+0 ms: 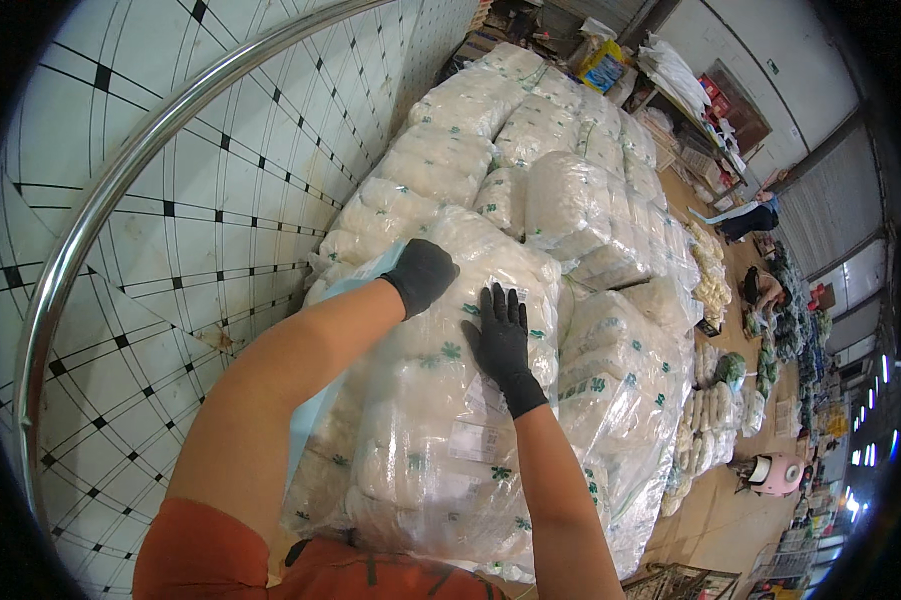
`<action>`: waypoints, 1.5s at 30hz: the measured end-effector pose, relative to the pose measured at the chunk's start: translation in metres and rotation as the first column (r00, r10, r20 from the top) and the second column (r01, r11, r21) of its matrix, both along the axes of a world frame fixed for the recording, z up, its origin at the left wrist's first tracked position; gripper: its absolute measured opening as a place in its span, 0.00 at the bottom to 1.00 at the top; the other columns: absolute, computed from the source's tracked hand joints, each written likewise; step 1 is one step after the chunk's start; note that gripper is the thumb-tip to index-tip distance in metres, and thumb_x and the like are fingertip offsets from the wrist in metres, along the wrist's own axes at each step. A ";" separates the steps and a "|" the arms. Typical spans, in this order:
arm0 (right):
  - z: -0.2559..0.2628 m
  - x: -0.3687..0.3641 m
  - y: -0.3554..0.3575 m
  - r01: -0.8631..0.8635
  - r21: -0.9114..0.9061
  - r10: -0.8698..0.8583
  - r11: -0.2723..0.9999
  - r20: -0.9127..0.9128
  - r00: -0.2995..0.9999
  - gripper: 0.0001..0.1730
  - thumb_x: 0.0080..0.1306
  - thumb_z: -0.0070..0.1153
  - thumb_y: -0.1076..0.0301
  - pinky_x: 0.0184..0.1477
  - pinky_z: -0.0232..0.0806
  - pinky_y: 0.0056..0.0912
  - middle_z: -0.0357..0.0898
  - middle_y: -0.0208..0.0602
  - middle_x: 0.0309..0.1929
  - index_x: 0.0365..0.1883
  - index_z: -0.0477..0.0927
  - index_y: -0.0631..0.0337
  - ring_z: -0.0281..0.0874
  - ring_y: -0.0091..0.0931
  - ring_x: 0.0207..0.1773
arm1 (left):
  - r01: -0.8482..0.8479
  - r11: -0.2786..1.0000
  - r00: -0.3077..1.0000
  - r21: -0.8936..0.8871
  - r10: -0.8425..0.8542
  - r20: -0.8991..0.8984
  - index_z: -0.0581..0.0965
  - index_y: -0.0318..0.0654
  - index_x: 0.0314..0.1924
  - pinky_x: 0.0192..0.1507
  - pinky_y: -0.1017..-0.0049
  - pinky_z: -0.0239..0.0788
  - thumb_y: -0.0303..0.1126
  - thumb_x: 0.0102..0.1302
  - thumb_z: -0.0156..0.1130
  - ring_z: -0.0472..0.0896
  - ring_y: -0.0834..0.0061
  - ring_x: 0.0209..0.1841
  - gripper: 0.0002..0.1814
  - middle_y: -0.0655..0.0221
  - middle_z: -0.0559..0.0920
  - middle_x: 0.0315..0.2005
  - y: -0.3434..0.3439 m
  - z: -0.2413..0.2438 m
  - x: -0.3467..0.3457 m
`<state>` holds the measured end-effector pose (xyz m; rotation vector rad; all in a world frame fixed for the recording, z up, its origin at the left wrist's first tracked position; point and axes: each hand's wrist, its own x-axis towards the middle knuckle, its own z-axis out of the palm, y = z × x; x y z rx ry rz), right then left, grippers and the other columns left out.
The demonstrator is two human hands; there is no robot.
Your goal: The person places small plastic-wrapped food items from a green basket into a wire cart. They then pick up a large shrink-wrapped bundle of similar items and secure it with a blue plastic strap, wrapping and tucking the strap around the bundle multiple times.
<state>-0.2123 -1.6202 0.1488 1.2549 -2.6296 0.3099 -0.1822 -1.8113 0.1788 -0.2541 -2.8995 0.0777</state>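
Directly before me stands a large clear plastic bag [420, 390], packed with pale white goods and printed with green marks. Paper labels [474, 441] bearing writing show under its film. My right hand [503, 341], in a black glove, rests flat on this bag with the fingers extended. My left hand [424, 277], gloved alike, is curled into a fist at the bag's upper left; what its fingers hold, if anything, is hidden. A light blue sheet [298, 435] runs along the bag's left side, partly behind my left forearm.
More packed bags [570, 202] are stacked beyond and to the right. A tiled wall [217, 187] with a curved metal rail [60, 270] bounds the left. On the right are a brown floor [709, 517], a pink scooter [777, 474], one crouching person [765, 292] and another person [750, 216] farther back.
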 end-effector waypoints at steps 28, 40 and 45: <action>0.150 0.121 -0.014 0.274 -0.820 0.489 0.502 0.530 0.692 0.09 0.58 0.44 0.75 0.39 0.64 0.26 0.73 0.43 0.32 0.35 0.72 0.70 0.72 0.31 0.36 | -0.098 0.092 0.960 0.991 -0.253 0.118 0.74 0.34 0.39 0.40 0.79 0.63 0.33 0.48 0.64 0.74 0.82 0.34 0.18 0.68 0.79 0.29 0.027 0.077 0.271; 0.161 0.149 -0.033 0.273 -0.560 0.322 0.782 0.738 0.592 0.25 0.58 0.51 0.65 0.37 0.66 0.28 0.73 0.42 0.41 0.50 0.63 0.68 0.74 0.29 0.36 | 0.086 0.077 0.993 0.993 0.075 -0.092 0.70 0.31 0.44 0.39 0.76 0.66 0.31 0.47 0.63 0.75 0.75 0.36 0.23 0.59 0.78 0.35 0.053 0.064 0.317; 0.169 0.199 -0.020 -0.016 -0.567 0.171 0.823 0.222 0.960 0.29 0.48 0.61 0.62 0.39 0.65 0.31 0.72 0.39 0.41 0.47 0.67 0.63 0.72 0.31 0.37 | 0.129 0.284 0.954 0.950 0.225 -0.197 0.71 0.31 0.42 0.39 0.75 0.65 0.31 0.47 0.62 0.75 0.72 0.35 0.21 0.57 0.77 0.33 0.050 0.062 0.317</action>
